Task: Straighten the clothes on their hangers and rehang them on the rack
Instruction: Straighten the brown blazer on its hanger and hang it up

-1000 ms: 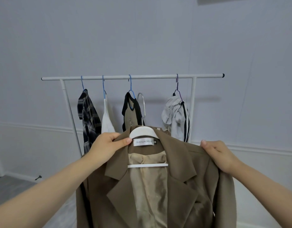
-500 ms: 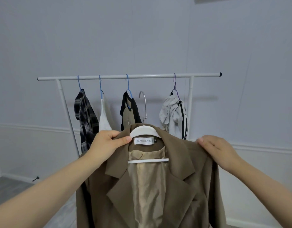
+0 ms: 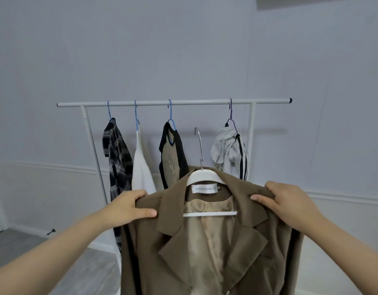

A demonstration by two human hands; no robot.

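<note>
A brown blazer with a beige lining hangs on a white hanger that I hold up in front of the rack. Its metal hook points up, below the white rack bar and off it. My left hand grips the blazer's left shoulder, thumb on the front. My right hand grips the right shoulder, thumb over the fabric. On the bar hang a plaid shirt, a white garment, a tan and black top and a bunched white striped garment.
A gap on the bar lies between the tan top and the striped garment. The rack's white uprights stand against a pale wall. Grey floor shows at the lower left, with a door edge at the far left.
My left hand slid from the collar by the hanger out to the blazer's left shoulder. My right hand closed round the right shoulder. The blazer now sits spread wider across the hanger.
</note>
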